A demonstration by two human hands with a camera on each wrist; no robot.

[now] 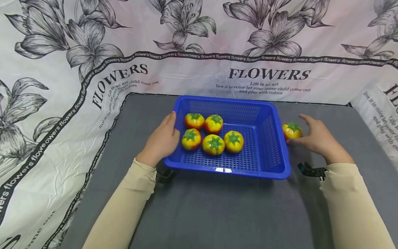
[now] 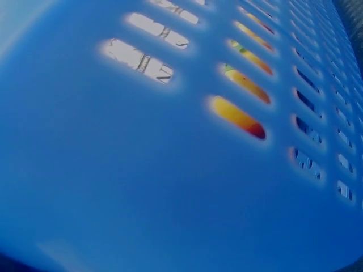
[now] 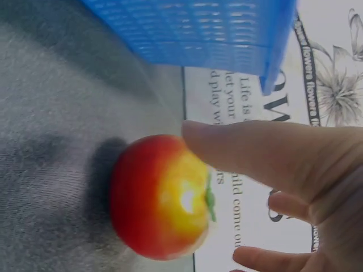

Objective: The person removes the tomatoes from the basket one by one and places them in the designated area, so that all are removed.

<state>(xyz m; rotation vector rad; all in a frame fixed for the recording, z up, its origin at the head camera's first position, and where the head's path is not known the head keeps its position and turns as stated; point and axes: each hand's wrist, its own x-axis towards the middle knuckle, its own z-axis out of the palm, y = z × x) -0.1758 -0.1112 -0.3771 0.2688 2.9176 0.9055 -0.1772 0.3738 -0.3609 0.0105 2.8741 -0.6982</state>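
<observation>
A blue plastic basket (image 1: 248,172) with slotted sides holds several yellow-and-red tomatoes (image 1: 213,144) with green star-shaped tops, grouped in its left half. At the basket's left rim, my left hand (image 1: 161,140) grips the edge, thumb at the rim and fingers along the outside. The left wrist view is filled by the basket's wall (image 2: 142,170), tomato colour showing through its slots. Outside the right wall, one more tomato (image 1: 292,131) sits on the table. My right hand (image 1: 320,138) spreads its thumb and fingers around it; the thumb (image 3: 244,147) is at its upper side.
The grey table (image 1: 217,214) extends in front of the basket and to both sides. Behind it and on the left hangs a white cloth (image 1: 192,76) printed with flowers and lettering. Dark bands (image 1: 311,171) sit at both wrists, below beige sleeves.
</observation>
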